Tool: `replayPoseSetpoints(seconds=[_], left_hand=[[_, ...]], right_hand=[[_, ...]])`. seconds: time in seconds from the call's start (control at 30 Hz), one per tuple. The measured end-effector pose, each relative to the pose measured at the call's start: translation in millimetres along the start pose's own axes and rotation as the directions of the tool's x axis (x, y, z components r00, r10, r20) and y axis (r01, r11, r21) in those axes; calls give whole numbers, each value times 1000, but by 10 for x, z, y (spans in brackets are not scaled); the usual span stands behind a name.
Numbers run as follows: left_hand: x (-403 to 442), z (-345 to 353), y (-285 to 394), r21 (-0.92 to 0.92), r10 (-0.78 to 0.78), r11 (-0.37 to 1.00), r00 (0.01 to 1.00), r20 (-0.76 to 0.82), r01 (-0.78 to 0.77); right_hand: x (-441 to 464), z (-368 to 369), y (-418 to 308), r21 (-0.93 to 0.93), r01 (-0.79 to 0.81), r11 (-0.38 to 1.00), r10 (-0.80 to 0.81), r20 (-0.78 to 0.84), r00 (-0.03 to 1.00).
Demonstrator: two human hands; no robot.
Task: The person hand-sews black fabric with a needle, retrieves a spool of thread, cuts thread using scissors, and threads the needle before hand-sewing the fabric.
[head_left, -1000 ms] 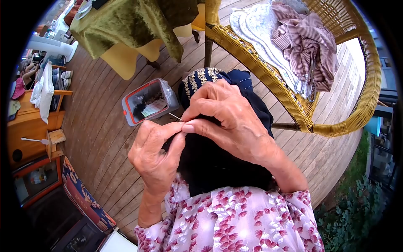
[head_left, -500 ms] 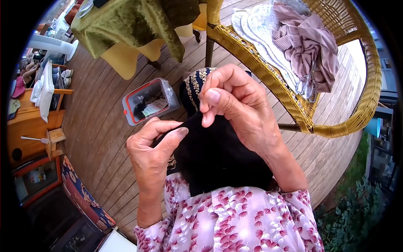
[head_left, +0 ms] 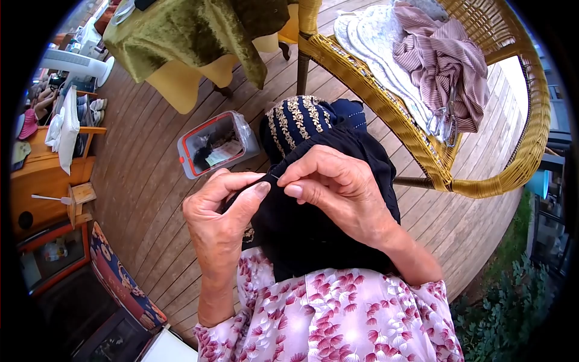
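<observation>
Two hands meet over your lap, where black cloth [head_left: 319, 232] lies draped: your left hand [head_left: 220, 208] pinches its edge, thumb and forefinger closed; your right hand [head_left: 344, 196], those fingertips barely parted, nears a thin needle [head_left: 274, 176], its grip on it unclear.

Centre: black cloth [head_left: 319, 232], its pinched edge partly hidden by the left fingers [head_left: 246, 204]; pale sliver [head_left: 275, 176] beside the right fingers [head_left: 310, 192], too small to identify. Ten o'clock: dark contents [head_left: 201, 158] of the bin [head_left: 192, 171], indistinct. Eleven o'clock: draped desk [head_left: 181, 36], cropped above. One o'clock: wicker chair [head_left: 368, 81], likewise cropped.
</observation>
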State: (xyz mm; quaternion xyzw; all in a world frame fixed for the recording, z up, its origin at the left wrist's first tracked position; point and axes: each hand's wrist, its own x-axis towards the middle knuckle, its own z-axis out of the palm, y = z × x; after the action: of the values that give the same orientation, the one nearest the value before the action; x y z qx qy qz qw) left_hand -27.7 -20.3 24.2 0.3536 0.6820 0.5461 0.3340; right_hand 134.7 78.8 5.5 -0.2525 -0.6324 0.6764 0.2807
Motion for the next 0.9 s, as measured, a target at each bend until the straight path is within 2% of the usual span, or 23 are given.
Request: replayPoseSetpoints(seconds=[0.03,0.23,0.9], left_hand=[[-1,0,-3,11,1,1000,1000,4,-1],[-6,-2,17,-2,-40,999,999,11,40],[-4,7,-5,-18,-48,999,999,19,49]], right_hand=[[-7,1,-1,-95,31,995,-30,18,999],[-1,20,-2,-179,57,982,-58,0,998],[11,1,8,-215,52,975,-49,20,999]])
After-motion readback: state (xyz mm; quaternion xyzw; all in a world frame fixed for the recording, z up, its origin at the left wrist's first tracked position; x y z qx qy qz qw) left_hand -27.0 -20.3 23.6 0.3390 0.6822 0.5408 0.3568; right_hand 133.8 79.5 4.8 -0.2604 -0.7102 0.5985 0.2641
